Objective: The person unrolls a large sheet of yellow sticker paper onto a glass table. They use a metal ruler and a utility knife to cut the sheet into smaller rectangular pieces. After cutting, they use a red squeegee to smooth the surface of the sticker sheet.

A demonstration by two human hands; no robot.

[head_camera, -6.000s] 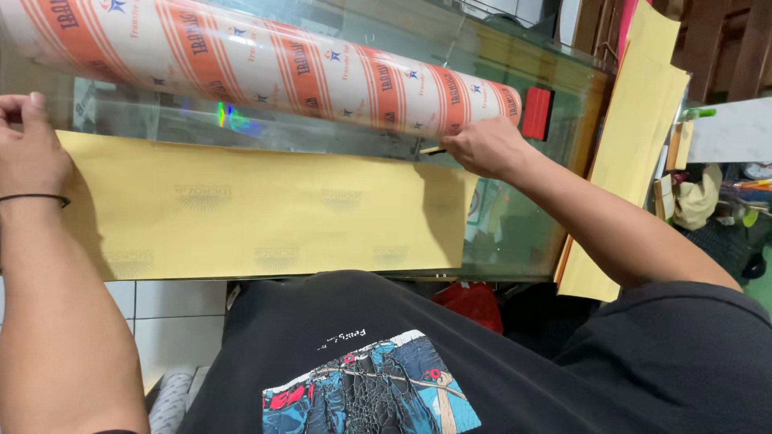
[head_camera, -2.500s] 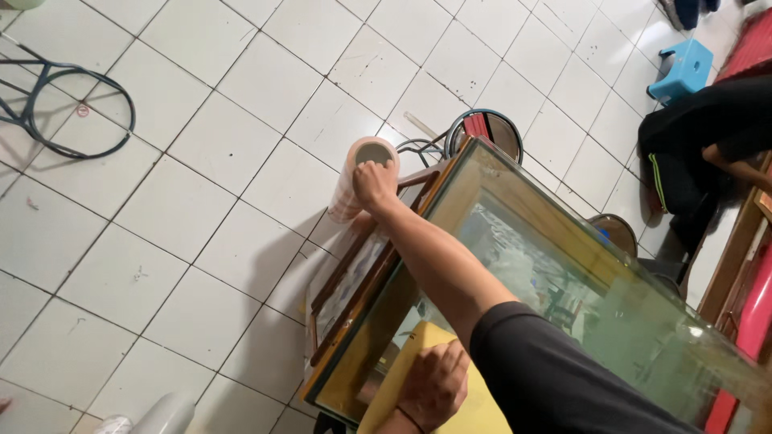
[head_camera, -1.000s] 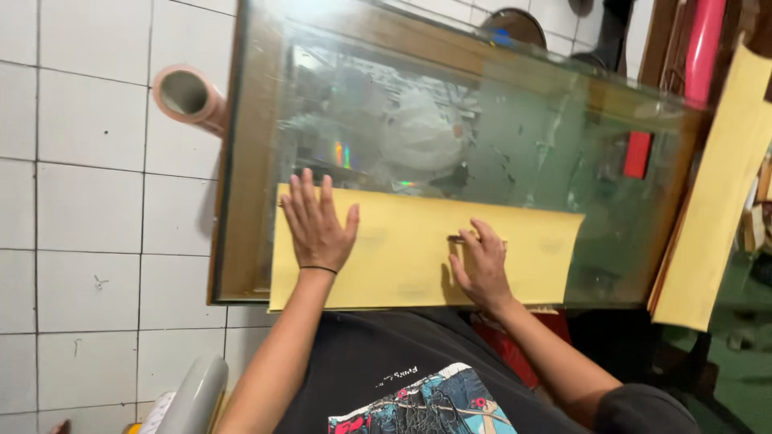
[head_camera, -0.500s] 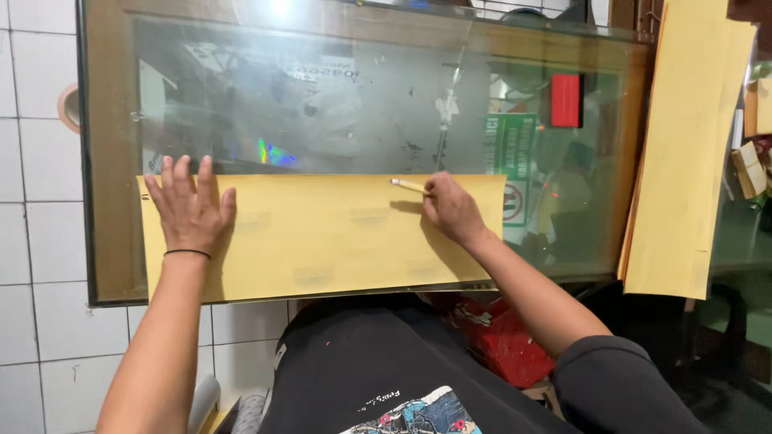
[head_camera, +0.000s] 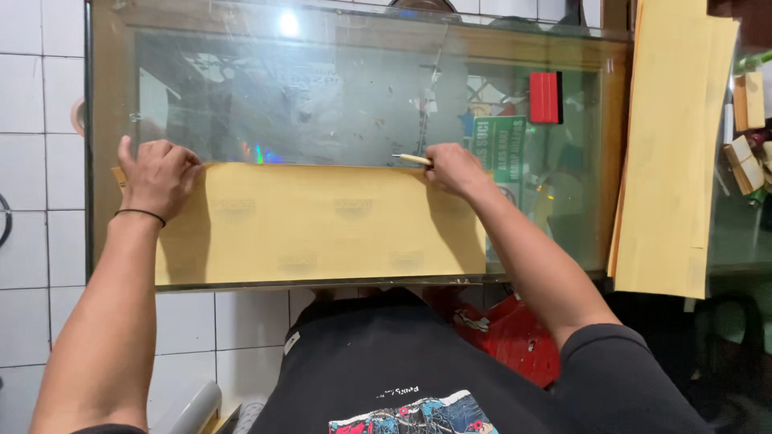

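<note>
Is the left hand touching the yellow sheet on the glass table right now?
Touching. The head view shows the left hand curled over the top left corner of the yellow sheet, fingers pressing on its edge with no gap.

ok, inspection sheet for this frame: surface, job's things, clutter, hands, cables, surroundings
Surface: glass table top in a wooden frame, scratched, with glare and a small rainbow reflection.
Job's things: yellow-brown sheet lying flat on the glass along its near edge; thin pale tool at the sheet's top edge.
Clutter: red squeegee on the glass far right; stack of similar yellow sheets at the table's right side.
Hands: left hand curled on the sheet's top-left corner; right hand holds the tool at the top edge.
Cables: nothing seen.
Surroundings: white tiled floor at left; red object under the table; small boxes at far right.
</note>
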